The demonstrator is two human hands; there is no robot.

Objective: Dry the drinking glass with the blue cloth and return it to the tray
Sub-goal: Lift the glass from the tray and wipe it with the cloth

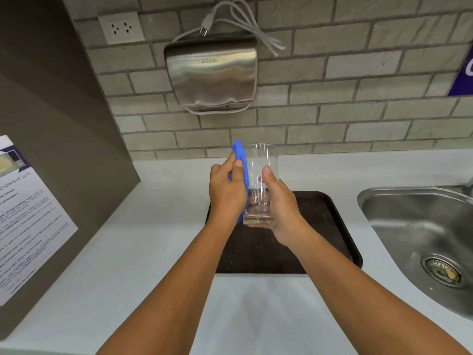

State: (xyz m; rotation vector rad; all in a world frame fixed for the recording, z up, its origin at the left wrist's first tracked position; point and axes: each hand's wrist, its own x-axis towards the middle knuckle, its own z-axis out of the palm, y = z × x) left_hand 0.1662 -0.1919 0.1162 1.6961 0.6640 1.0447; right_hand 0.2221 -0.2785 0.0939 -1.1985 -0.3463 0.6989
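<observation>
A clear drinking glass [260, 160] is held upright in the air above the dark tray [330, 226]. My right hand [282, 208] grips it around its lower half, thumb on the near side. My left hand [226, 193] holds the blue cloth [240, 160] and presses it flat against the glass's left outer wall. The cloth runs from just above the rim down to near the base, partly hidden behind my left hand. The tray lies on the white counter directly under both hands, with nothing else visible on it.
A steel sink [419, 242] is set into the counter at the right. A brown cabinet side with a printed notice [28, 216] stands at the left. On the brick wall behind hang a metal hand dryer [211, 73] and a socket [121, 28].
</observation>
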